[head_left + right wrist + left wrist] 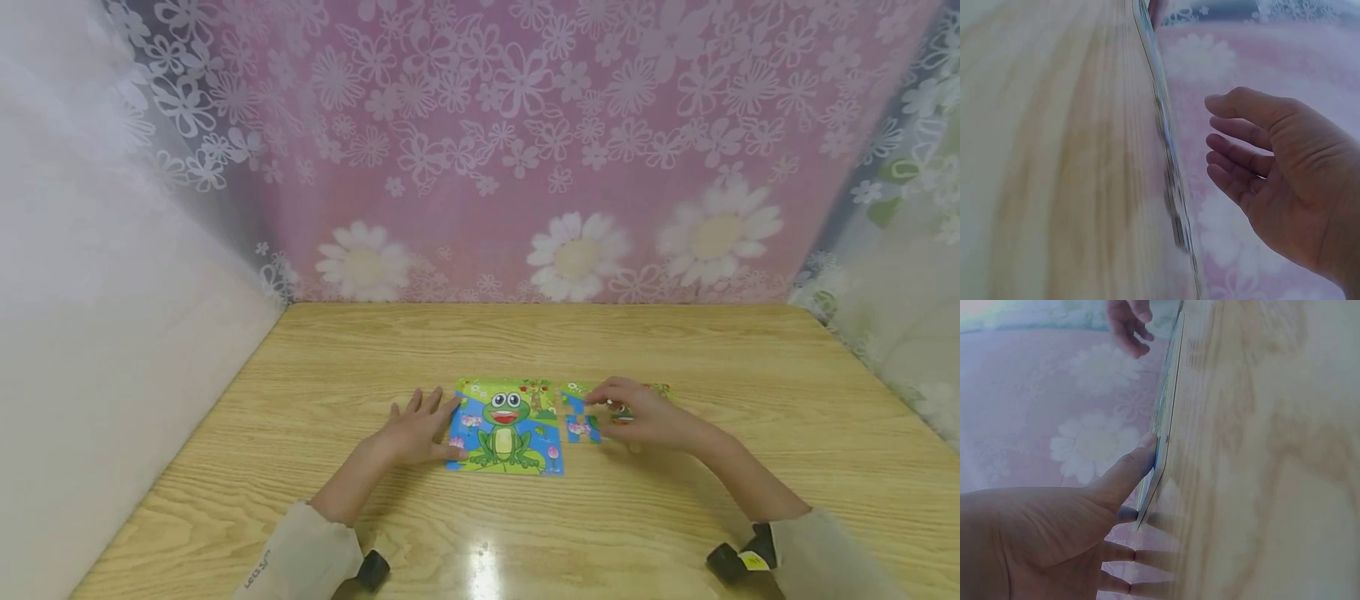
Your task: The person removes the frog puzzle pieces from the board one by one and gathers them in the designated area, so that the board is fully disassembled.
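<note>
A square frog picture [505, 433] lies flat on the table. At its left edge is my left hand [420, 431], fingers spread; in the left wrist view the thumb [1129, 469] touches the picture's edge and other fingers reach to the tabletop. Just right of the picture lie several jigsaw pieces, among them a blue piece with a pink flower [582, 429]. Above these pieces hovers my right hand [645, 419], partly hiding them. In the right wrist view its fingers [1235, 150] are loosely bent, apart from the pieces, with nothing between them.
The wood-grain table [525, 342] ends at a pink floral curtain [480, 167] behind. Pale sheets [135, 292] hang along the left and right sides. A black wrist strap [742, 557] shows at the right cuff and another black device [372, 571] at the left.
</note>
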Demonstrator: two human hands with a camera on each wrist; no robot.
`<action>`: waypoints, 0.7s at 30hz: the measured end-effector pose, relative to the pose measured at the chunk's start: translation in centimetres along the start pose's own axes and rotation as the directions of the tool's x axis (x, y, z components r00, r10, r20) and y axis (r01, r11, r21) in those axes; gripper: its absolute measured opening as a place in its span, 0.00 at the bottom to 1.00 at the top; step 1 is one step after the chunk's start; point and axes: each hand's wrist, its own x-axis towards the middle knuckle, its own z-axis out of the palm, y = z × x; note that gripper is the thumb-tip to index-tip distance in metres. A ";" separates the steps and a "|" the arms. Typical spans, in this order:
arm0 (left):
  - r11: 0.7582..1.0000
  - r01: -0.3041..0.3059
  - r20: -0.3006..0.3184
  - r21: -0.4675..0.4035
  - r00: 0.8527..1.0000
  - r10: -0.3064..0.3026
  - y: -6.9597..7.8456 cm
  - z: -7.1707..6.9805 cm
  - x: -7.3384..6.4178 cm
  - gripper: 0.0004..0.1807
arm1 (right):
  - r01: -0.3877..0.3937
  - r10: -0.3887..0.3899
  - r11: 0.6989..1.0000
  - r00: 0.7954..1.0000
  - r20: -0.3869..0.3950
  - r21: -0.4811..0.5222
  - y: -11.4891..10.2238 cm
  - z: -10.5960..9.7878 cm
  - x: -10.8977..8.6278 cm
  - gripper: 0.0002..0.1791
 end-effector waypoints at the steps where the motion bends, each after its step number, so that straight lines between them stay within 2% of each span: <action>1: 1.000 -0.001 0.000 -0.004 1.000 0.001 0.1 0.0 -0.1 0.46 | 0.011 -0.011 1.000 1.000 0.005 -0.005 -0.2 0.2 0.5 0.20; 6: 1.000 -0.003 -0.003 -0.007 1.000 0.003 0.2 -0.2 -0.3 0.46 | 0.057 -0.056 0.998 0.998 0.039 -0.035 -0.9 1.6 3.1 0.21; 11: 1.000 -0.011 -0.006 -0.007 1.000 0.011 0.2 -0.3 -0.3 0.46 | 0.051 -0.048 0.998 0.995 0.084 -0.032 -1.3 2.7 4.9 0.22; 14: 1.000 -0.016 -0.010 -0.005 1.000 0.016 0.2 -0.3 -0.3 0.46 | 0.021 -0.019 1.000 0.992 0.122 -0.020 -1.8 3.0 5.5 0.22; 21: 1.000 -0.008 -0.012 -0.002 1.000 0.008 0.0 -0.2 -0.2 0.46 | -0.012 0.025 0.997 0.985 0.170 -0.073 -3.0 3.1 5.9 0.21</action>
